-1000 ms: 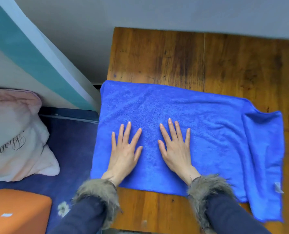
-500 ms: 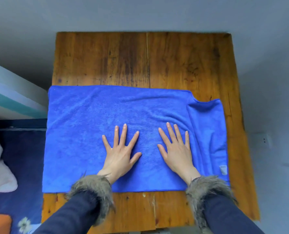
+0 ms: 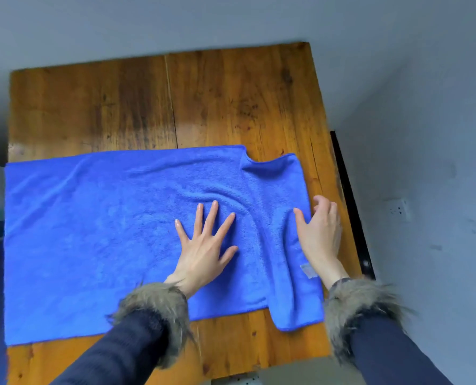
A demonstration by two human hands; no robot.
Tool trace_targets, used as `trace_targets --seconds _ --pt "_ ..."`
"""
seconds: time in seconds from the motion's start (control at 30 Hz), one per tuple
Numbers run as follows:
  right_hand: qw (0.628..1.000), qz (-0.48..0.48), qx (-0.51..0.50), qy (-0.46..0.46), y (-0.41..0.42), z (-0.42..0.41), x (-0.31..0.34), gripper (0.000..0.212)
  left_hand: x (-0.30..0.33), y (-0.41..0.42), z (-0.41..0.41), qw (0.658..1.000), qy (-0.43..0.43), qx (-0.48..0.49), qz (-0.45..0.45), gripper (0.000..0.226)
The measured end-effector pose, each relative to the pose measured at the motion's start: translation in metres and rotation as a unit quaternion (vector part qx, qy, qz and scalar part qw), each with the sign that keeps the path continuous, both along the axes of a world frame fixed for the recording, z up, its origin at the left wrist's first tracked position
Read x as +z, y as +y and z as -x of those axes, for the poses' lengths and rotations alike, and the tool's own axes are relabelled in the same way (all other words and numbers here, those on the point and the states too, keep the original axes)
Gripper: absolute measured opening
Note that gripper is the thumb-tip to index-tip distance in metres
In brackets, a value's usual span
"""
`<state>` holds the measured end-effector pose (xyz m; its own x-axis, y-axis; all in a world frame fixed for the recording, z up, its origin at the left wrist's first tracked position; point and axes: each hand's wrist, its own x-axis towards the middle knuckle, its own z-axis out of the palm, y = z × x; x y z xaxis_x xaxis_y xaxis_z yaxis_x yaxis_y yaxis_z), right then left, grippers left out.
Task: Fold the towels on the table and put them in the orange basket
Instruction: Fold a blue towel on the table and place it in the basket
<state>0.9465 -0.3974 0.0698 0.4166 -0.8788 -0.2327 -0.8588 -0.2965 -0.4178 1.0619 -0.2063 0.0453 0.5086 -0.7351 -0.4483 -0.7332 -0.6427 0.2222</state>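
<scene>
Head view. A blue towel (image 3: 106, 232) lies spread across the near half of a wooden table (image 3: 175, 101), its left edge reaching the table's left side and its near edge short of the table's near edge. The towel's right end is doubled over into a narrow flap that runs from far to near and extends past the towel's near edge; a small pale label (image 3: 307, 270) sits on this flap. Creases curve through the cloth between the two hands.

The left hand (image 3: 203, 245) lies flat on the towel right of its centre, fingers straight and spread, palm down. The right hand (image 3: 321, 232) sits at the towel's right edge, thumb on top of the flap and fingers curled at the edge; whether they actually pinch the cloth cannot be told. Both sleeves carry fur cuffs (image 3: 153, 309).

The orange basket is out of frame. A wall socket (image 3: 398, 209) shows on the grey wall to the right.
</scene>
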Motion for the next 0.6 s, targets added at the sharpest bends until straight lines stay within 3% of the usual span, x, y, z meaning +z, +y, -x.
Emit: trace_targets --seconds 0.2,0.37,0.6 --pt "0.998 -0.044 0.023 0.032 -0.025 -0.004 -0.012 0.018 -0.003 -0.003 0.003 1.000 -0.023 0.009 -0.013 0.072" --pt "0.998 0.000 -0.061 -0.033 -0.065 -0.007 -0.010 0.016 0.001 -0.010 0.009 0.999 -0.026 0.015 -0.023 0.070" --pt "0.995 -0.061 -0.066 -0.036 -0.080 0.012 -0.013 0.029 0.005 -0.038 0.014 0.998 -0.040 -0.032 0.040 0.066"
